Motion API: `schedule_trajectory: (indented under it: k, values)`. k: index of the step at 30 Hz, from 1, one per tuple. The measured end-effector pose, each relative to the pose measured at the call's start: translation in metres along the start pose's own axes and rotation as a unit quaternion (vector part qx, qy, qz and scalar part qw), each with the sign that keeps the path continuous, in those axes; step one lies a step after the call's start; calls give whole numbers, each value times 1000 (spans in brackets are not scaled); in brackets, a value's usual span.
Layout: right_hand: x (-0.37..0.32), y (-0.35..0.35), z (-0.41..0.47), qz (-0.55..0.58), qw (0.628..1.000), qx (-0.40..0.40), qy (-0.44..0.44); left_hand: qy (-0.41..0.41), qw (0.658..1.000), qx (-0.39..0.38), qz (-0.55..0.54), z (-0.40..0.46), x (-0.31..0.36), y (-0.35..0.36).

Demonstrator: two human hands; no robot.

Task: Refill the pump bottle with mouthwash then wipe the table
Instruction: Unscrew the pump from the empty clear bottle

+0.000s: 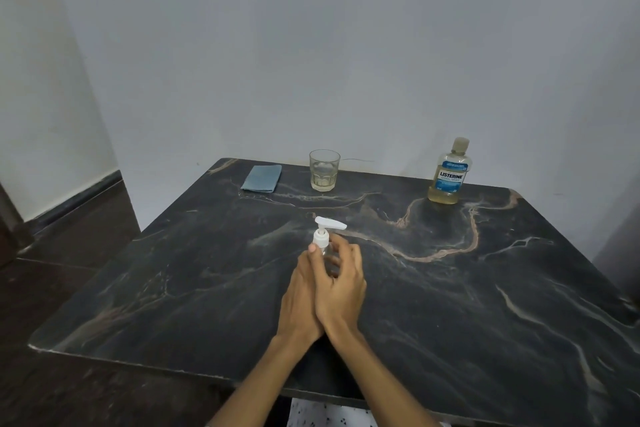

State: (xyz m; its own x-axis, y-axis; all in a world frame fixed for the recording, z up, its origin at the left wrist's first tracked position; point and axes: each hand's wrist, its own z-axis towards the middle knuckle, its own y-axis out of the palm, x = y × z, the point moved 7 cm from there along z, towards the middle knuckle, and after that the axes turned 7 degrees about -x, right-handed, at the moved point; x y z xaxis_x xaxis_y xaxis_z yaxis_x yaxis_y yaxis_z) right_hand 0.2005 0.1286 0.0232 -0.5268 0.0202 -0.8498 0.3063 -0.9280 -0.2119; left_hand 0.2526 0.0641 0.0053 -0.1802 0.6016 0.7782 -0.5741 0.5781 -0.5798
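Both hands, left hand [300, 291] & right hand [341, 282], fingers wrapped round pump bottle [323, 241] (upright, mid-table).

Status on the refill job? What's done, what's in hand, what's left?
Done: nothing visible yet. The mouthwash bottle stands capped at the far right, and the pump head is on the pump bottle.
In hand: the left hand and right hand both grip the pump bottle mid-table, likely about to unscrew it.
Left: open it, pour, recap, then wipe the table with the folded blue cloth, untouched beside the glass.
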Motion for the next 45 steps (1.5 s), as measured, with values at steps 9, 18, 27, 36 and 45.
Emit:
schedule_trajectory:
  k: [9,18,27,36,45]
  values:
    - [9,8,9,43,998,-33,-24,27,1000,-12,-9,2,-5,5]
    - [12,27,15,108,979,-168,-37,24,1000,-8,8,1,-4,7]
    - [9,28,20,145,977,-152,-28,11,1000,-18,-21,2,-6,6]
    - [9,27,20,124,984,-123,-21,19,999,-29,-1,2,-7,7]
    - [12,24,21,113,989,-94,10,8,1000,-17,19,2,-8,6]
